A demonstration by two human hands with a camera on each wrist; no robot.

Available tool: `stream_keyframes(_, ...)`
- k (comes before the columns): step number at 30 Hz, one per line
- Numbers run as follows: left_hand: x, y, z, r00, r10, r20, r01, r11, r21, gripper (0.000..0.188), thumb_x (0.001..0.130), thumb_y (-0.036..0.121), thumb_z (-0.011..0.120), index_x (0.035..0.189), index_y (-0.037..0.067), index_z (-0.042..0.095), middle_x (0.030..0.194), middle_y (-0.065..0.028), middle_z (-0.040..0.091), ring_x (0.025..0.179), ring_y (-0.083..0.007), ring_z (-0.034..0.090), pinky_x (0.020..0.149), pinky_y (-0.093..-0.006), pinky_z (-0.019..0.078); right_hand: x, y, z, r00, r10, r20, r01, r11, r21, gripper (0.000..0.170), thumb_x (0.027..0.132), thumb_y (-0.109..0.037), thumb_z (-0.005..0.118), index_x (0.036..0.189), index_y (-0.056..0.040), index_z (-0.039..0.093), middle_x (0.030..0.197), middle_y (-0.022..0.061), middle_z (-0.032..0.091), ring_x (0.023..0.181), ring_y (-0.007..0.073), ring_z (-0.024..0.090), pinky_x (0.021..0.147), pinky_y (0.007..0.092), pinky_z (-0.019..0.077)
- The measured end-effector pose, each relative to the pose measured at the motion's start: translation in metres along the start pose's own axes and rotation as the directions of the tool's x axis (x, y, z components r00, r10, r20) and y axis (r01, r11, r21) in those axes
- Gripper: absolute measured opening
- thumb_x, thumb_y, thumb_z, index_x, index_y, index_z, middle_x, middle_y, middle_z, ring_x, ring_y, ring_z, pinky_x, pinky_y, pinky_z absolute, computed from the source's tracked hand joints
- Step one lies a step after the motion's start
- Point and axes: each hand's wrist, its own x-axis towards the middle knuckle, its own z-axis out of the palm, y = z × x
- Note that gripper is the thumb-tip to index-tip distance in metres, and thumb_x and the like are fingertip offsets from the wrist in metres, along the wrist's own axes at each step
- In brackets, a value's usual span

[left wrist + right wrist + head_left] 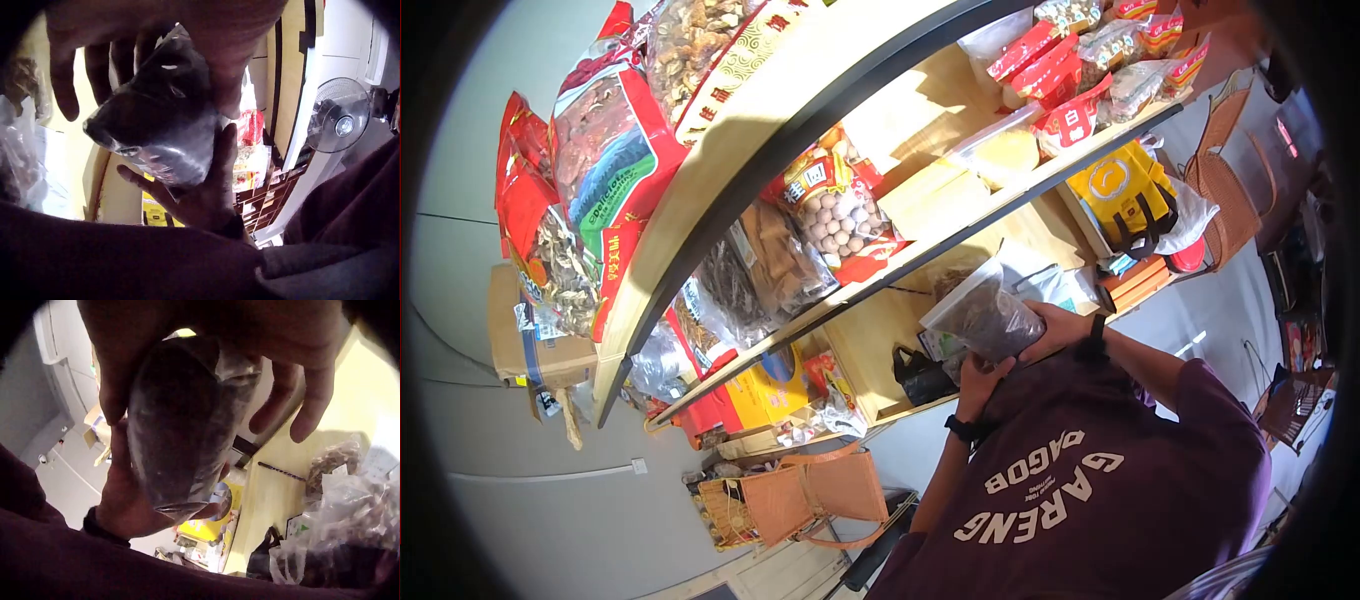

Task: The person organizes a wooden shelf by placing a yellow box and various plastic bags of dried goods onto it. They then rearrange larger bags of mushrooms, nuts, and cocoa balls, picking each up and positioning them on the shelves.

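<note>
A clear plastic bag with dark contents (990, 320) is held between both hands in front of the chest. My left hand (980, 385) grips its near left side in the head view, thumb along the plastic. On the opposite side my right hand (1055, 328) holds it, fingers against the film. The left wrist view shows the bag (165, 112) dark and shiny, tapering to a corner, with the right hand (209, 200) below it. In the right wrist view the bag (181, 425) looks full and rounded, the left hand (128, 497) behind it. What the contents are, I cannot tell.
A wooden shelf (940, 205) with a black edge carries several food bags, among them a bag of round dried fruit (840, 215). Close by on the lower shelf lie a black bag (922, 378) and clear plastic packs (350, 512). A yellow bag (1125, 190) stands farther right.
</note>
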Motion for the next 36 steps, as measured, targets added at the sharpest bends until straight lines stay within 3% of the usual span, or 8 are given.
stream_keyframes(3,-0.006,0.012,0.002,0.997,-0.019,-0.076,0.016,0.999,-0.034,0.065,0.08,0.019,0.086,0.131,-0.001,0.051,0.124,-0.0118,0.064,0.106,-0.019,0.064,0.083,-0.03,0.0539,0.004,-0.008,0.004,1.0,-0.02,0.015,0.021,1.0,-0.006,0.088,0.076,-0.025,0.089,0.146,-0.0016,0.042,0.132,0.011,0.06,0.117,0.021,0.059,0.096,0.0321,0.0507)
stream_keyframes(6,-0.012,0.032,0.0,0.988,-0.125,-0.093,0.123,0.992,-0.026,0.07,0.08,0.018,0.086,0.134,-0.005,0.048,0.129,-0.0168,0.061,0.116,-0.0231,0.061,0.093,-0.035,0.0532,0.012,-0.001,0.003,0.999,0.035,0.021,-0.036,0.998,0.051,0.084,0.079,-0.027,0.087,0.146,-0.0036,0.043,0.132,0.0112,0.06,0.11,0.02,0.062,0.076,0.0299,0.0565)
stream_keyframes(10,-0.022,0.052,0.001,0.987,-0.042,-0.152,0.039,0.999,-0.022,0.067,0.08,0.015,0.086,0.132,-0.005,0.05,0.125,-0.0157,0.063,0.111,-0.0218,0.063,0.09,-0.0335,0.0538,0.027,-0.006,0.005,0.999,0.023,0.026,-0.024,0.999,0.04,0.082,0.08,-0.03,0.086,0.146,-0.0057,0.043,0.13,0.0111,0.061,0.104,0.0185,0.065,0.052,0.0272,0.0532)
stream_keyframes(13,-0.025,0.053,-0.004,0.985,-0.001,-0.171,-0.005,0.999,-0.035,0.067,0.078,0.015,0.087,0.132,-0.005,0.052,0.123,-0.0149,0.065,0.108,-0.021,0.065,0.088,-0.032,0.0541,0.04,-0.01,0.008,0.999,0.022,0.049,-0.022,1.0,0.012,0.081,0.079,-0.031,0.086,0.145,-0.0058,0.046,0.125,0.0114,0.064,0.104,0.0199,0.065,0.056,0.0291,0.055)
stream_keyframes(20,-0.021,0.042,-0.027,0.972,0.113,-0.207,-0.101,0.993,0.066,0.065,0.077,0.013,0.087,0.129,-0.007,0.053,0.12,-0.016,0.067,0.105,-0.0213,0.067,0.088,-0.0326,0.0552,0.059,-0.047,0.017,0.996,-0.046,0.082,0.05,0.998,-0.049,0.075,0.078,-0.033,0.087,0.138,-0.0027,0.054,0.121,0.0135,0.068,0.109,0.0255,0.066,0.097,0.0369,0.052)
stream_keyframes(24,-0.012,0.051,-0.03,0.963,0.14,-0.23,-0.128,0.989,0.067,0.064,0.074,0.016,0.089,0.125,-0.007,0.057,0.116,-0.0154,0.07,0.102,-0.0219,0.069,0.089,-0.0345,0.0551,0.064,-0.07,0.015,0.991,-0.124,0.055,0.129,0.984,-0.119,0.07,0.078,-0.032,0.087,0.134,-0.0011,0.057,0.119,0.0137,0.069,0.108,0.0231,0.066,0.097,0.0359,0.0509)
stream_keyframes(30,-0.001,0.075,-0.033,0.977,0.158,-0.144,-0.095,0.924,0.369,0.065,0.074,0.013,0.089,0.126,-0.006,0.056,0.117,-0.0141,0.069,0.104,-0.0216,0.068,0.091,-0.0346,0.0549,0.055,-0.085,0.005,0.986,-0.166,0.009,0.165,0.977,-0.137,0.06,0.077,-0.028,0.088,0.125,-0.0002,0.063,0.113,0.0127,0.072,0.105,0.0218,0.066,0.097,0.0362,0.0501)
stream_keyframes(36,0.002,0.073,-0.026,0.993,0.101,-0.057,-0.088,0.977,0.196,0.068,0.075,0.008,0.088,0.131,-0.005,0.052,0.124,-0.0151,0.066,0.113,-0.0229,0.065,0.099,-0.0366,0.0526,0.043,-0.07,0.001,0.971,-0.236,-0.04,0.229,0.965,-0.124,0.06,0.076,-0.027,0.089,0.124,-0.0017,0.064,0.114,0.0119,0.072,0.105,0.0212,0.066,0.098,0.0353,0.049)
